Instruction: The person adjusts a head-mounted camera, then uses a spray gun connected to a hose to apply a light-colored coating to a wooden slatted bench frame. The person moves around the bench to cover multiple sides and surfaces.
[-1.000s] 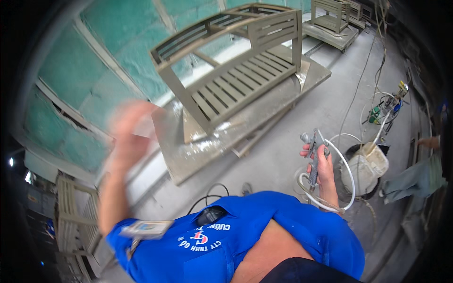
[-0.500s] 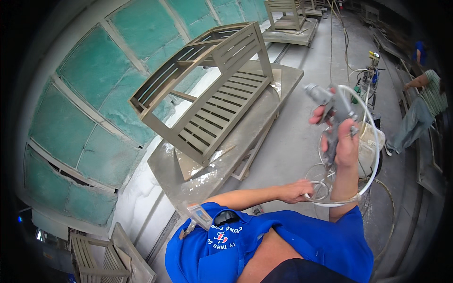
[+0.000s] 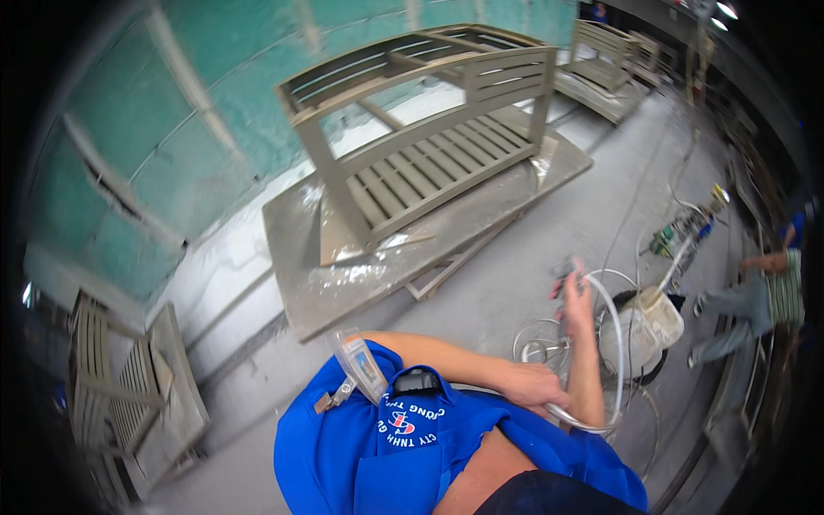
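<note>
My right hand (image 3: 578, 302), a little blurred, is closed round a grey spray gun (image 3: 560, 287), most of which is hidden by the fingers. A white hose (image 3: 617, 343) loops from the gun past my right forearm. My left hand (image 3: 537, 386) grips this hose in a closed fist by that forearm. Ahead and to the left, a grey-brown slatted wooden bench (image 3: 442, 172) lies tipped over on a low platform (image 3: 322, 296). Wet-looking patches shine on the platform's top. Both hands are apart from the bench.
Two dirty white buckets (image 3: 657, 322) and a pump (image 3: 682, 236) stand at right among loose hoses. Beyond them is another person (image 3: 755, 300). More slatted furniture sits on platforms at far left (image 3: 116, 378) and far back (image 3: 601, 60). Green panels (image 3: 223, 77) line the left wall.
My view has swung, shifting the bench rightward in it. My right hand with the spray gun has lowered and turned, hiding more of the gun. My left hand still grips the hose.
</note>
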The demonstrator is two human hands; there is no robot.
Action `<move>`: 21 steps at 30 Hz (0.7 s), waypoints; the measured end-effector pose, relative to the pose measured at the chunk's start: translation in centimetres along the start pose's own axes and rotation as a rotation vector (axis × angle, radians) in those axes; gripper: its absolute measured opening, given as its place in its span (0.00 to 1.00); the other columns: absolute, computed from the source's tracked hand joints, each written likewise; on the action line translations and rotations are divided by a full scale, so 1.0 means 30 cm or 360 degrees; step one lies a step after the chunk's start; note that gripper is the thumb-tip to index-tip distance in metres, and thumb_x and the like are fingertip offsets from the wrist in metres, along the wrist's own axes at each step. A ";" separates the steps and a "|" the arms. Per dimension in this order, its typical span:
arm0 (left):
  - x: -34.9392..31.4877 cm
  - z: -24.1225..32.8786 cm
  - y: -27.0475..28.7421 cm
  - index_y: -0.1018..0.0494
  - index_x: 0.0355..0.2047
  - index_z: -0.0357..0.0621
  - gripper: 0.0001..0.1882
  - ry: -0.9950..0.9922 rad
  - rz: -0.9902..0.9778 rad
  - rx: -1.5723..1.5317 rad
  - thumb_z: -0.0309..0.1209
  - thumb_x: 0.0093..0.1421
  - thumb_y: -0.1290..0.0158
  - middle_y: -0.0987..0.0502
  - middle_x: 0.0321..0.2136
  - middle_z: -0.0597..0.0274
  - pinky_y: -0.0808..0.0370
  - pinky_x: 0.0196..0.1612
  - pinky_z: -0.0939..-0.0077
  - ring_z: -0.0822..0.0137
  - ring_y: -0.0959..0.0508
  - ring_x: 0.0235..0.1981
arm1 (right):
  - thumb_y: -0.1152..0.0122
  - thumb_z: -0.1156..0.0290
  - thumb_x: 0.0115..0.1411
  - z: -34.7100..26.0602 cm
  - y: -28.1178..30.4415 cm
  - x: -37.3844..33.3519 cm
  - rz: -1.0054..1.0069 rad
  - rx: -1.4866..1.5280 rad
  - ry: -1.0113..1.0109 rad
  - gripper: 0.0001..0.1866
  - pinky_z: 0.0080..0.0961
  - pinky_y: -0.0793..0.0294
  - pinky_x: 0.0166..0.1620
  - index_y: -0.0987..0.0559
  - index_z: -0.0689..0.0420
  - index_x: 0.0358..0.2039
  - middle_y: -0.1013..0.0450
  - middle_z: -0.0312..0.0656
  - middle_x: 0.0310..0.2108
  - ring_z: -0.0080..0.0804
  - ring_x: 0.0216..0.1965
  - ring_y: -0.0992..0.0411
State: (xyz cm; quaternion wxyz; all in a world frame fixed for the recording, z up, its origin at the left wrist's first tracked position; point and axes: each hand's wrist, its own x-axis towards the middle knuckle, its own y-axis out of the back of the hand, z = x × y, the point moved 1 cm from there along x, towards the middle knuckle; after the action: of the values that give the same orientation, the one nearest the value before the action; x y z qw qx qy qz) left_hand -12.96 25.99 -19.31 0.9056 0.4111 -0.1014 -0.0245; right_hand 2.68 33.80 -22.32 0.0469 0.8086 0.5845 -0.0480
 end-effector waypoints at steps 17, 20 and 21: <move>-0.867 -0.118 -0.123 0.26 0.42 0.42 0.12 0.0883 0.1126 -0.0427 0.34 0.63 0.39 0.21 0.37 0.52 0.27 0.49 0.59 0.52 0.21 0.42 | 0.52 0.40 0.72 -0.906 -1.332 -0.283 -0.1831 0.0439 0.1164 0.38 0.15 0.31 0.20 0.39 0.54 0.71 0.25 0.40 0.39 0.25 0.37 0.23; -0.991 -0.124 -0.111 0.29 0.49 0.42 0.13 0.1002 0.1532 0.0021 0.32 0.67 0.43 0.23 0.43 0.51 0.29 0.55 0.53 0.48 0.22 0.48 | 0.51 0.42 0.72 -1.128 -1.506 -0.318 -0.1701 0.0554 0.1351 0.35 0.15 0.31 0.20 0.35 0.56 0.68 0.24 0.40 0.39 0.24 0.37 0.23; -1.032 -0.101 -0.077 0.30 0.50 0.42 0.14 0.1013 0.1679 0.0205 0.32 0.68 0.45 0.23 0.44 0.50 0.30 0.56 0.51 0.46 0.23 0.50 | 0.48 0.43 0.72 -1.189 -1.549 -0.327 -0.1682 0.0610 0.1411 0.35 0.16 0.31 0.20 0.35 0.54 0.69 0.24 0.39 0.38 0.24 0.36 0.23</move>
State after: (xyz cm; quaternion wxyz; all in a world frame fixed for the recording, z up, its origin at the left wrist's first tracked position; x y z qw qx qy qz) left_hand -42.55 30.66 -28.05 0.7549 0.3466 -0.0173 0.5566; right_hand -43.71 43.81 13.41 -0.3674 0.3547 0.8434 0.1670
